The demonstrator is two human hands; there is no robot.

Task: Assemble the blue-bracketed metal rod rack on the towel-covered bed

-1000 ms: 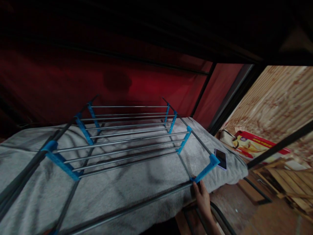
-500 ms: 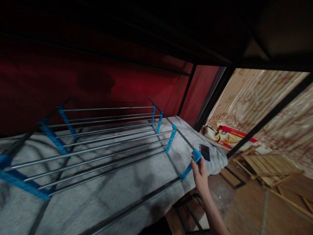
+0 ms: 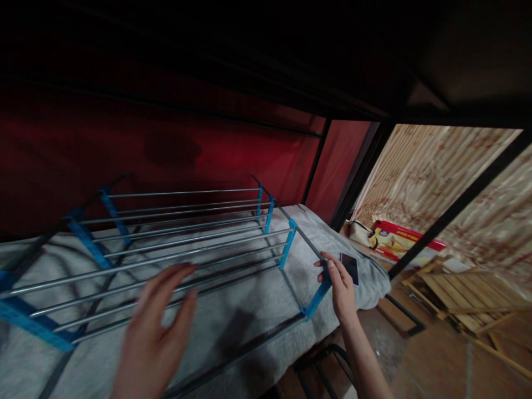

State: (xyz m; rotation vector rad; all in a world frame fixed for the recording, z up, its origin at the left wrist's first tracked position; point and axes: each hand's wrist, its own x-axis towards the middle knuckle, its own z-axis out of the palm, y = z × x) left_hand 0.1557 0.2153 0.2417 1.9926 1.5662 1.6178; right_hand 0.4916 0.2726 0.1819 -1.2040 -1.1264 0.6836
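Observation:
A metal rack [image 3: 187, 244] with silver rods and blue plastic end brackets lies on a grey blanket [image 3: 233, 310] over a bed. My right hand [image 3: 341, 285] grips the nearest right blue bracket [image 3: 316, 299] at its upper end. My left hand [image 3: 160, 327] hovers with fingers spread above the front rods, holding nothing. A phone [image 3: 349, 267] lies on the blanket just beyond my right hand.
A red fabric wall [image 3: 187, 149] backs the bed, and a dark frame overhead closes the space. A black post [image 3: 457, 208] crosses at the right. On the floor lie a red box [image 3: 405, 241] and folded wooden slats [image 3: 461, 285].
My left hand has come into view over the rods. My right hand slid from the bracket's low end to its top. The view swung right.

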